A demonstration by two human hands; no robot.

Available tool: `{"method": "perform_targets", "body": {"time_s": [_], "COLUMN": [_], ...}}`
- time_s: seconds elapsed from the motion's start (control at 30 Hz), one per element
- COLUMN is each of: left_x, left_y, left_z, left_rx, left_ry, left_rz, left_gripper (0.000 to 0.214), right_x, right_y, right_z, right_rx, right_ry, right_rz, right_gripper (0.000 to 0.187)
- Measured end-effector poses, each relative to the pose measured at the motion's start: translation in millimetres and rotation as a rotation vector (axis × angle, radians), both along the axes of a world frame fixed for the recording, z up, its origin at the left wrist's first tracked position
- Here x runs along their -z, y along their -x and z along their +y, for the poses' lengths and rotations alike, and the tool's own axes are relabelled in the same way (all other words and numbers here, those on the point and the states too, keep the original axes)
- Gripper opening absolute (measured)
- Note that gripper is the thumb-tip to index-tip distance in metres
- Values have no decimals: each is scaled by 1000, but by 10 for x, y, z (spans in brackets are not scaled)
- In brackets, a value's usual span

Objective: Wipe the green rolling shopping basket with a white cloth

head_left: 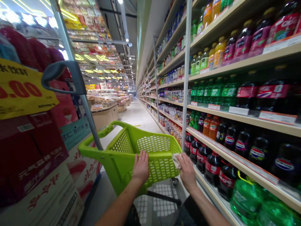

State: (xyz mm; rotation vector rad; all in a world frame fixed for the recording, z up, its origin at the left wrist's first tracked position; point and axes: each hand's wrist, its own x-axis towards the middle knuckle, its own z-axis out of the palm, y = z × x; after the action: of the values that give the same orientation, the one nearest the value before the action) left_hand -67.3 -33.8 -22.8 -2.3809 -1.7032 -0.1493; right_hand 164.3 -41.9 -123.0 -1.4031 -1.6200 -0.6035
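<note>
A lime-green plastic shopping cart (115, 163) stands sideways before me, its perforated basket bare inside where I can see it. My left hand (141, 168) rests over the near rim, fingers stretched out and lying flat against the plastic. At the right end of that rim, my right hand (187, 171) presses a crumpled whitish cloth (176, 160) between its fingers and the corner of the basket. Part of the cloth is hidden under the fingers. Below the basket, a dark bar and a caster wheel (174, 181) show.
Shelves (244, 117) of bottled drinks run along the right, close to the cart. Stacked drink cartons (44, 150) and a yellow price sign (25, 89) crowd the left. A grey pole with a looped handle (78, 78) rises at the cart's left. A tiled aisle (136, 114) stretches ahead.
</note>
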Motion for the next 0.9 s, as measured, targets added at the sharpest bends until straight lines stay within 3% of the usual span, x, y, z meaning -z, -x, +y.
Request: {"method": "perform_targets", "body": {"time_s": [0.07, 0.1, 0.17, 0.27, 0.33, 0.53, 0.6, 0.7, 0.77, 0.9], "left_x": [-27, -34, -36, -18, 1, 36, 36, 39, 55, 119], "left_y": [35, 48, 71, 116, 155, 300, 375, 499, 567, 649], "left_z": [-7, -13, -23, -26, -26, -88, -115, -140, -147, -158], "left_rx": [14, 23, 33, 83, 121, 88, 69, 64, 71, 75], "left_ry": [12, 22, 36, 36, 27, -37, -52, -83, -109, -169], "left_rz": [15, 19, 21, 29, 36, -24, -39, -25, -13, -21], "left_gripper": [68, 68, 69, 68, 67, 64, 63, 64, 64, 66], "right_x": [-224, -252, -136, 190, 241, -308, -261, 2, 60, -298], "right_y": [65, 113, 232, 425, 540, 767, 801, 855, 935, 1179], "right_z": [66, 83, 72, -10, -50, 61, 83, 42, 7, 30], "right_rx": [-10, -30, -99, -198, -229, -193, -191, -281, -314, -293], "right_ry": [-42, -49, -31, 24, 43, -63, -71, -38, -18, -65], "right_rz": [-4, -28, -115, -219, -228, -171, -185, -293, -303, -224], "right_gripper": [47, 47, 46, 46, 47, 44, 43, 43, 45, 45]}}
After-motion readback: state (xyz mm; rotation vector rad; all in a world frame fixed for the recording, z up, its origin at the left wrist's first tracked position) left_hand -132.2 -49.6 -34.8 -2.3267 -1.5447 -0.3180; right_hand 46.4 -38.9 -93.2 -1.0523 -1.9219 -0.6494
